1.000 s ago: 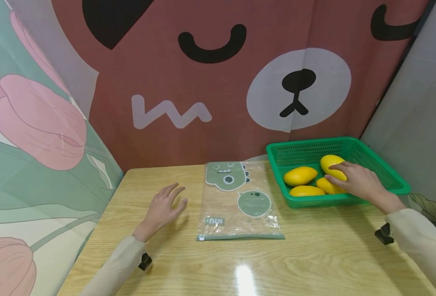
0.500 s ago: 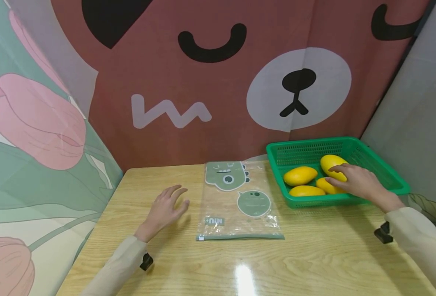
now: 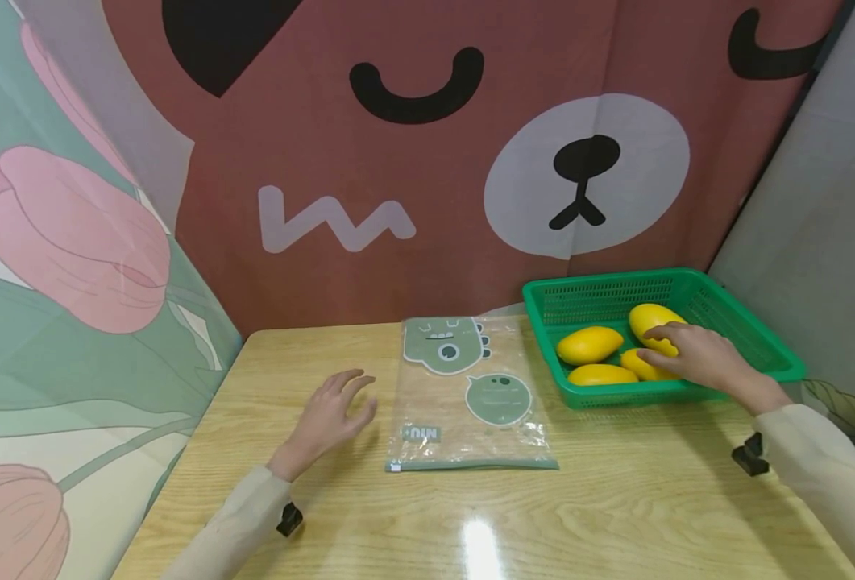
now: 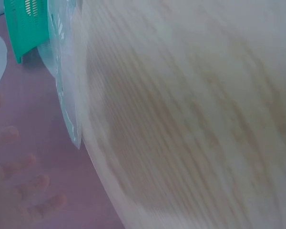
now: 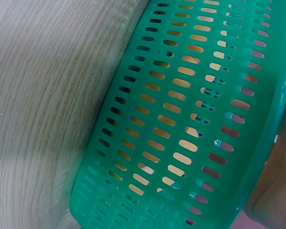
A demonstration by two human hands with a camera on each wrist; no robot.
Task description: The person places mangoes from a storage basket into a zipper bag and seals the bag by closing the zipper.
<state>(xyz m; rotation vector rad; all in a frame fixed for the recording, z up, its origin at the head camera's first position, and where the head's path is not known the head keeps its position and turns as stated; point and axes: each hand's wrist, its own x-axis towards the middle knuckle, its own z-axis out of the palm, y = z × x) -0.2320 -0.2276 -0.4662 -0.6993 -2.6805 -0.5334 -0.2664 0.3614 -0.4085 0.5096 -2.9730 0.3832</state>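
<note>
My right hand [image 3: 703, 356] reaches over the front right of a green basket [image 3: 753, 330], fingers loosely bent and thumb apart. Its fingertips overlap a yellow mango [image 3: 648, 318], and the thumb lies in front of another mango [image 3: 633, 364]. Two more mangoes, one on the left [image 3: 589, 345] and one at the front [image 3: 601, 374], lie in the basket. My left hand [image 3: 327, 419] hovers over the table, fingers spread and holding nothing. Just right of it lies a flat clear zip bag [image 3: 437, 403] with green dinosaur prints. The right wrist view is mostly the basket's slotted wall [image 5: 181, 114], hiding the fingers.
The wooden table [image 3: 616, 507] carries the bag and basket, its far edge against a reddish-brown bear-print cloth [image 3: 325, 282]. A floral cloth [image 3: 108, 362] hangs along the left and a grey one [image 3: 819, 217] on the right.
My left hand has shifted slightly rightward, toward the bag. The right hand stays nearly still over the mangoes; the bag and basket have not moved.
</note>
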